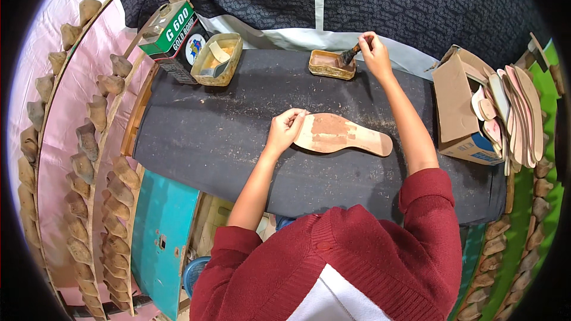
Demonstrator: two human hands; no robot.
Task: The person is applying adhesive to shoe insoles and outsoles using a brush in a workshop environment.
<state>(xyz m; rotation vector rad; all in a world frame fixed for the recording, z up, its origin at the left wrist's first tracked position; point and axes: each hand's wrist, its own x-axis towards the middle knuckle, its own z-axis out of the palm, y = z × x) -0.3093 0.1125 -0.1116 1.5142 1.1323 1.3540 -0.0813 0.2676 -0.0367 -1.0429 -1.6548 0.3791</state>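
Observation:
My left hand point(286, 128) pinches the wide end of a tan shoe insole point(342, 133) on the dark tabletop. A darker, wet-looking brown patch covers much of the insole's wide part; its narrow end points right. Farther off, my right hand point(373, 53) is closed round the handle of a dark brush point(350, 54). The brush slants down into a small rectangular tray point(333, 74) that holds something brownish; its bristle tips cannot be made out clearly.
At the far left stand a green-and-black metal can point(172, 41) and a yellowish tub point(217, 77) with scraper-like tools. A cardboard box point(455, 95) with several insoles point(520, 116) is at the right. Racks of shoe lasts point(89, 139) flank the dark-covered table point(238, 107).

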